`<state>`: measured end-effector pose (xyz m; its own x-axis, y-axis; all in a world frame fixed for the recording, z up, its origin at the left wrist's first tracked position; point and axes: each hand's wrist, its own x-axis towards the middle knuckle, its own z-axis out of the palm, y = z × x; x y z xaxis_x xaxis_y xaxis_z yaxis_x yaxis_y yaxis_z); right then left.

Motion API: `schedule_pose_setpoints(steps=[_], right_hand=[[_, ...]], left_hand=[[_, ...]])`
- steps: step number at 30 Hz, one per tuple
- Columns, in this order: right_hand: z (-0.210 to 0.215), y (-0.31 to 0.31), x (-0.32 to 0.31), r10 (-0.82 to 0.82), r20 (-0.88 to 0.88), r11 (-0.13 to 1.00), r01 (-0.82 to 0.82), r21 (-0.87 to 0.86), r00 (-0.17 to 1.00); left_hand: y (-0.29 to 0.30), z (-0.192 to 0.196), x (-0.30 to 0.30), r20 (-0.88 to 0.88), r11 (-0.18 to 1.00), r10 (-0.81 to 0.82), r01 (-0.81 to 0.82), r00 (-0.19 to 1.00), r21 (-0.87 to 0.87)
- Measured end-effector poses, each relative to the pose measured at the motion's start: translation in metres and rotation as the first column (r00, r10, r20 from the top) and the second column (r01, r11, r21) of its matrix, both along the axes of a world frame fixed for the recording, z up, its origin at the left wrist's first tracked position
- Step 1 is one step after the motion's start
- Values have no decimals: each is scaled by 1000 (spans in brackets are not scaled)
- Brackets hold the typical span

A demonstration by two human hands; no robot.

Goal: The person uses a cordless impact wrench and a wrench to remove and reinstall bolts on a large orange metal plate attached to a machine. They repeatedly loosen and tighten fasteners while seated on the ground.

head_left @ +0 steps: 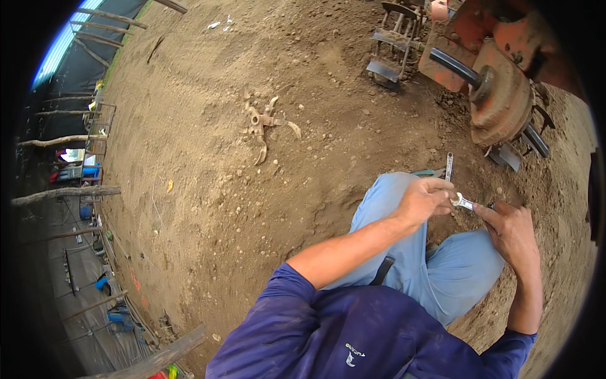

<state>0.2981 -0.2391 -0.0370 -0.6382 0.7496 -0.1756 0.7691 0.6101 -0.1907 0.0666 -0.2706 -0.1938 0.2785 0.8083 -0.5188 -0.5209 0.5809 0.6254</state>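
Wrench (463,202), small, stiff steel and likely slick, sits over the knees, pinched at its head by the left hand (424,199) and gripped along the shank by the right hand (512,228).

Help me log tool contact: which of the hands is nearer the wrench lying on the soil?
Left. The left hand is just below the wrench; the right hand sits farther down and to the right.
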Motion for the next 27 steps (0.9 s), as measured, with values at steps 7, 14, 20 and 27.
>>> schedule_pose_setpoints(steps=[7, 14, 20, 27], right_hand=[[-4, 21, -30, 18, -164, 999, -24, -38, 986], [-5, 25, -28, -1, -191, 994, -20, -105, 982], [8, 25, -46, -22, -188, 986, -10, -168, 982], [-6, 31, -75, -380, -366, 811, 115, -574, 849]], left_hand=[[-29, -83, -240, -869, 950, 307, -69, 388, 305], [-96, -171, -392, -982, 989, 146, 5, -117, 146], [-109, -178, -403, -977, 996, 88, 0, -193, 90], [-53, -58, -251, -809, 854, 423, 118, 408, 507]])
